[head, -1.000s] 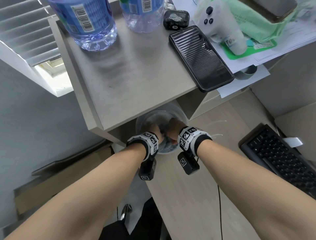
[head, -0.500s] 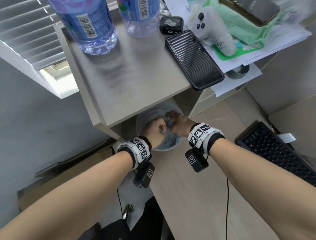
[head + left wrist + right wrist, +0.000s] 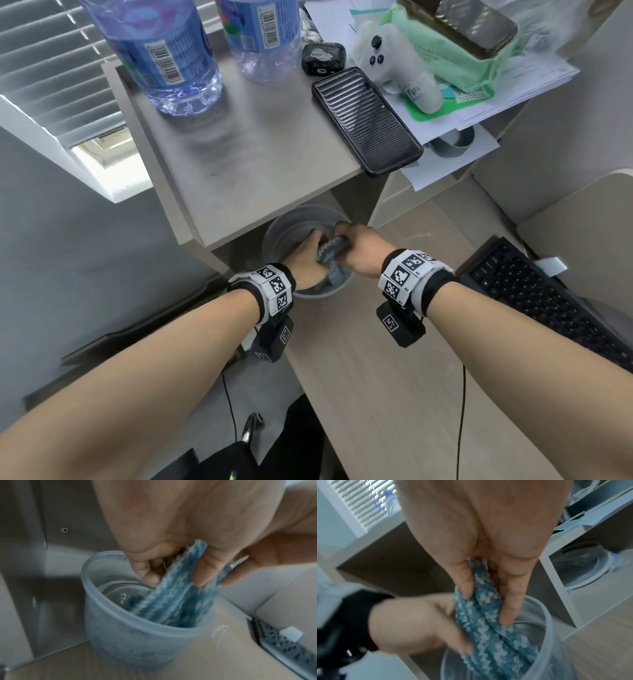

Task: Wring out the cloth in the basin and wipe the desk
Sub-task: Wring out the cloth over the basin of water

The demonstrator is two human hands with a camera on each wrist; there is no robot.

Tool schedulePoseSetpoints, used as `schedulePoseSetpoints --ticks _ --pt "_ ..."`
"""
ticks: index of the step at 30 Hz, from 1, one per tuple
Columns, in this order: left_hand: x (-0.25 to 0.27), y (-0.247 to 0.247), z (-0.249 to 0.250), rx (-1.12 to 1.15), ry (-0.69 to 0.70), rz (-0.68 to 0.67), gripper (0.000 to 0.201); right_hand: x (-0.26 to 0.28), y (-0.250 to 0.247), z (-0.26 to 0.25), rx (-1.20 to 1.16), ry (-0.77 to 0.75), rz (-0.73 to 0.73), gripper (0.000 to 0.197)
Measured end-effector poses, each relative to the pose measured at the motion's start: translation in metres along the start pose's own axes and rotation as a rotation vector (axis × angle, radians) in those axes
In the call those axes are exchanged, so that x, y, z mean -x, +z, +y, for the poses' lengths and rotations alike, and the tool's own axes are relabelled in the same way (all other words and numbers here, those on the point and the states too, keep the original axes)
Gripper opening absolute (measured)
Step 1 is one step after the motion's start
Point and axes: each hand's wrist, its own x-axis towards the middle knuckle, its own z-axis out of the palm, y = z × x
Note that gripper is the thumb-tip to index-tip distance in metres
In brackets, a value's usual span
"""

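A blue-and-white knitted cloth (image 3: pixel 331 254) (image 3: pixel 178 599) (image 3: pixel 489 622) hangs bunched into a rope over a translucent grey basin (image 3: pixel 291 226) (image 3: pixel 137 642) (image 3: pixel 537 660). The basin stands on the wooden desk (image 3: pixel 394 394), partly under a raised shelf. My left hand (image 3: pixel 306 258) (image 3: pixel 412 627) grips the cloth's lower part just above the basin. My right hand (image 3: pixel 359 248) (image 3: pixel 481 582) grips its upper end, thumb and fingers curled round it. The cloth's bottom end dips inside the basin, where a little water shows in the left wrist view.
The raised shelf (image 3: pixel 246 164) above the basin carries two water bottles (image 3: pixel 161 51), a black phone (image 3: pixel 366 120), a white controller (image 3: pixel 394 65) and papers. A black keyboard (image 3: pixel 548 301) lies to the right on the desk. A plastic lidded container (image 3: pixel 580 569) sits in a cubby beyond.
Both hands have risen from deep in the basin. The cloth has come up out of the basin and now shows stretched between the two hands.
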Motion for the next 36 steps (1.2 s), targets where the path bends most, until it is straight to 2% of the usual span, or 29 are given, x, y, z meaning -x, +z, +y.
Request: schedulePoseSetpoints --ticks 3,6,8,10,15,19,20,22,24,26,29,31,33,35,36 --pt "-0.010 0.007 -0.009 -0.187 -0.044 -0.068 0.024 0.001 -0.004 -0.004 -0.099 -0.001 0.016 0.037" --pt "-0.018 0.007 -0.024 -0.206 -0.140 -0.051 0.015 0.007 -0.013 -0.007 -0.191 -0.011 0.048 0.027" --pt "-0.019 0.006 -0.029 -0.264 -0.176 -0.057 0.017 0.010 -0.019 -0.006 -0.245 0.007 0.079 0.022" --pt "-0.016 0.003 -0.032 -0.274 -0.202 -0.013 0.020 0.009 -0.022 -0.003 -0.294 0.047 0.097 0.026" --pt "-0.013 -0.009 -0.025 -0.081 -0.207 0.180 0.016 0.008 -0.017 -0.005 -0.300 0.132 0.075 0.019" --pt "-0.007 -0.017 -0.006 0.160 -0.191 0.246 0.008 0.001 0.002 -0.006 -0.333 0.145 0.029 0.019" --pt "-0.006 -0.018 -0.002 0.226 -0.193 0.244 0.014 -0.002 0.007 -0.005 -0.364 0.141 0.026 0.020" --pt "-0.003 -0.018 0.004 0.400 -0.223 0.243 0.016 -0.005 0.015 -0.006 -0.486 0.174 0.026 0.029" --pt "0.000 -0.017 0.009 0.585 -0.271 0.229 0.004 -0.008 0.021 -0.004 -0.611 0.197 -0.015 0.047" --pt "0.001 -0.014 0.012 0.722 -0.302 0.208 0.014 -0.008 0.023 -0.003 -0.606 0.172 -0.058 0.070" --pt "0.005 -0.015 0.017 0.867 -0.237 0.158 0.016 -0.010 0.028 -0.003 -0.562 0.167 -0.117 0.095" --pt "0.007 -0.014 0.017 0.875 -0.174 0.138 0.019 -0.015 0.032 0.000 -0.482 0.192 -0.114 0.090" --pt "0.005 -0.011 0.011 0.826 -0.125 0.153 0.027 -0.017 0.027 0.000 -0.335 0.177 -0.039 0.071" --pt "0.004 -0.012 0.005 0.649 -0.057 0.187 0.038 -0.018 0.020 0.001 -0.287 0.185 0.052 0.050" --pt "0.003 -0.012 0.000 0.513 -0.021 0.190 0.044 -0.020 0.019 0.005 -0.340 0.201 0.076 0.043"
